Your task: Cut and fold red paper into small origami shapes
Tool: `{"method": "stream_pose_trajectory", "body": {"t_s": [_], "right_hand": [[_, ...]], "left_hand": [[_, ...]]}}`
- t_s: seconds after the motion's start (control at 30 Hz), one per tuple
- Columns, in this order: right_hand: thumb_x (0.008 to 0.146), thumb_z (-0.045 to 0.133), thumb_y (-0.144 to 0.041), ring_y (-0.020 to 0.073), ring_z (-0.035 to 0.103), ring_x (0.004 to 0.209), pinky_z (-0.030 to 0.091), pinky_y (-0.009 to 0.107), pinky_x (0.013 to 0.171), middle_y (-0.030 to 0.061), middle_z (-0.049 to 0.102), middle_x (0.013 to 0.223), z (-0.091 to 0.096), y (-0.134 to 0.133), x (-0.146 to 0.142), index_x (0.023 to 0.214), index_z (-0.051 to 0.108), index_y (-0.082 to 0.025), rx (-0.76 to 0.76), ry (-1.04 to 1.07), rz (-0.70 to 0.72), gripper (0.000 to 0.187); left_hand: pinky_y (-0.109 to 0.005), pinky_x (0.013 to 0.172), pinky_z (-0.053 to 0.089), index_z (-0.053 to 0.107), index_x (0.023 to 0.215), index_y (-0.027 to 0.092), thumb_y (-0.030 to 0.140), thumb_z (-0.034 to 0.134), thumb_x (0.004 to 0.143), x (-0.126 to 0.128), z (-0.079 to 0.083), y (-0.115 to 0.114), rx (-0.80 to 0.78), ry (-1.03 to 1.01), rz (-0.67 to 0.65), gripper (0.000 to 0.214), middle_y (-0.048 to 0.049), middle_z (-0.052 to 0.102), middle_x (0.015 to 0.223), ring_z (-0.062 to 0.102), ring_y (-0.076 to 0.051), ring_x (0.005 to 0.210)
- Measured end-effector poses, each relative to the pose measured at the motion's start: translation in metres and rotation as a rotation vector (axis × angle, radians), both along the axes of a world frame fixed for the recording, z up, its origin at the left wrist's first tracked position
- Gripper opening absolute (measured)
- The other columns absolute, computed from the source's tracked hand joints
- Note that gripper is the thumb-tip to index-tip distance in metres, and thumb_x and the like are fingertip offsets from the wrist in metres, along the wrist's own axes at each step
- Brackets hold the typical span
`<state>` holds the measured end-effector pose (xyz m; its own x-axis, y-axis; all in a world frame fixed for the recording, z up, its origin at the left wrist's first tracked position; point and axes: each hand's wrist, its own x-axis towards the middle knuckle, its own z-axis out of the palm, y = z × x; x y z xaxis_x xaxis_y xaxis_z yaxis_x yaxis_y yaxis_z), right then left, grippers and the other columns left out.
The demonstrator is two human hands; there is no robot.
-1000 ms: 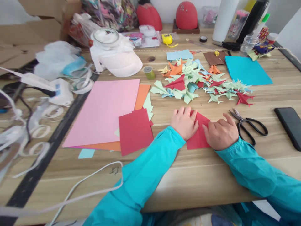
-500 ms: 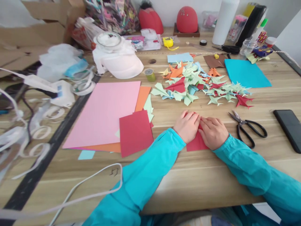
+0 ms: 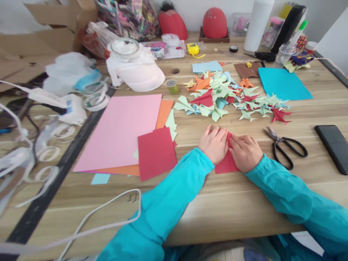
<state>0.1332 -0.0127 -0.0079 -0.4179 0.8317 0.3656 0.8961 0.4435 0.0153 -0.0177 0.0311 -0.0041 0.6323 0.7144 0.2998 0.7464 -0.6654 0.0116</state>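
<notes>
A folded dark red paper (image 3: 225, 165) lies on the wooden table (image 3: 244, 203) in front of me. My left hand (image 3: 213, 145) rests flat on its left part, fingers stretched forward. My right hand (image 3: 246, 152) lies on its right part, fingers pointing left and meeting the left hand's fingertips over the fold. Both hands press the paper down; neither lifts it. Most of the paper is hidden under them. Both sleeves are turquoise.
Black scissors (image 3: 285, 146) lie just right of my right hand, with a phone (image 3: 333, 146) further right. A heap of folded paper shapes (image 3: 231, 98) sits behind my hands. A red sheet (image 3: 156, 152), pink sheet (image 3: 122, 130) and orange paper lie left. Clutter lines the back edge.
My right hand slid left across the red paper until its fingers met the left hand. The paper now shows less between them. The view shifted slightly.
</notes>
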Motion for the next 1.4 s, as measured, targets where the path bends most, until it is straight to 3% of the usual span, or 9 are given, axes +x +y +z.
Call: {"method": "stream_pose_trajectory", "body": {"t_s": [0.2, 0.4, 0.5, 0.57, 0.7, 0.87, 0.97, 1.1, 1.4], "right_hand": [[0.087, 0.043, -0.025, 0.0237, 0.049, 0.088, 0.038, 0.036, 0.075, 0.0124, 0.064, 0.112, -0.001, 0.001, 0.0, 0.106, 0.065, -0.009, 0.042, -0.027, 0.009, 0.033], [0.087, 0.045, -0.027, 0.023, 0.048, 0.086, 0.037, 0.036, 0.073, 0.0132, 0.063, 0.111, -0.003, 0.006, 0.003, 0.105, 0.064, -0.01, 0.037, -0.022, 0.048, 0.031], [0.087, 0.046, -0.028, 0.0221, 0.046, 0.083, 0.036, 0.035, 0.071, 0.0127, 0.063, 0.104, -0.001, 0.01, 0.006, 0.1, 0.065, -0.012, -0.02, -0.029, 0.065, 0.028], [0.088, 0.044, -0.029, 0.0216, 0.045, 0.081, 0.035, 0.035, 0.07, 0.0116, 0.063, 0.098, 0.0, 0.012, 0.006, 0.097, 0.066, -0.014, -0.052, -0.035, 0.06, 0.028], [0.088, 0.042, -0.029, 0.0224, 0.044, 0.082, 0.035, 0.035, 0.069, 0.0117, 0.06, 0.098, 0.002, 0.014, 0.007, 0.11, 0.062, -0.017, -0.077, -0.042, 0.051, 0.031], [0.089, 0.041, -0.028, 0.0236, 0.047, 0.091, 0.036, 0.036, 0.071, 0.011, 0.059, 0.114, 0.0, 0.014, 0.008, 0.114, 0.06, -0.018, -0.078, -0.035, 0.071, 0.033], [0.09, 0.039, -0.025, 0.0224, 0.047, 0.105, 0.036, 0.036, 0.082, 0.0085, 0.056, 0.125, -0.003, 0.015, 0.009, 0.115, 0.058, -0.014, -0.058, -0.002, 0.148, 0.033], [0.09, 0.04, -0.022, 0.0209, 0.047, 0.111, 0.034, 0.037, 0.092, 0.0082, 0.058, 0.124, -0.006, 0.017, 0.009, 0.116, 0.058, -0.015, -0.056, 0.048, 0.168, 0.032], [0.089, 0.042, -0.023, 0.0212, 0.048, 0.111, 0.035, 0.037, 0.09, 0.0083, 0.059, 0.123, -0.007, 0.017, 0.009, 0.116, 0.058, -0.015, -0.085, 0.095, 0.152, 0.032]], "left_hand": [[-0.046, 0.094, 0.033, 0.053, 0.119, 0.005, 0.03, 0.04, 0.084, -0.001, 0.003, 0.0, -0.025, -0.013, 0.031, 0.044, -0.0169, 0.055, 0.118, 0.046, -0.029, 0.11], [-0.043, 0.082, 0.041, 0.057, 0.11, 0.005, 0.036, 0.041, 0.084, -0.011, -0.005, 0.004, -0.013, -0.176, 0.274, 0.044, -0.0187, 0.058, 0.109, 0.052, -0.029, 0.097], [-0.041, 0.081, 0.043, 0.057, 0.11, 0.006, 0.032, 0.04, 0.085, -0.017, -0.01, 0.006, 0.001, -0.247, 0.3, 0.04, -0.0167, 0.061, 0.097, 0.054, -0.027, 0.092], [-0.041, 0.08, 0.044, 0.057, 0.11, 0.007, 0.03, 0.04, 0.084, -0.019, -0.012, 0.005, -0.001, -0.286, 0.287, 0.038, -0.0155, 0.063, 0.094, 0.056, -0.026, 0.089], [-0.041, 0.083, 0.046, 0.054, 0.113, 0.011, 0.027, 0.043, 0.083, -0.021, -0.015, 0.001, 0.008, -0.419, 0.233, 0.036, -0.0139, 0.063, 0.097, 0.057, -0.025, 0.092], [-0.043, 0.092, 0.045, 0.047, 0.122, 0.012, 0.023, 0.045, 0.082, -0.021, -0.015, -0.008, 0.005, -0.533, 0.077, 0.042, -0.0155, 0.058, 0.114, 0.053, -0.025, 0.107], [-0.043, 0.096, 0.044, 0.046, 0.124, 0.011, 0.017, 0.041, 0.082, -0.02, -0.014, -0.011, -0.02, -0.52, -0.043, 0.043, -0.0164, 0.055, 0.12, 0.05, -0.024, 0.114], [-0.044, 0.096, 0.045, 0.05, 0.123, 0.013, 0.013, 0.038, 0.082, -0.02, -0.015, -0.012, -0.069, -0.466, -0.156, 0.043, -0.014, 0.058, 0.119, 0.049, -0.023, 0.115], [-0.046, 0.086, 0.05, 0.062, 0.109, 0.01, 0.018, 0.042, 0.082, -0.022, -0.015, -0.012, -0.064, -0.306, -0.193, 0.034, -0.0155, 0.063, 0.108, 0.053, -0.026, 0.1]]}}
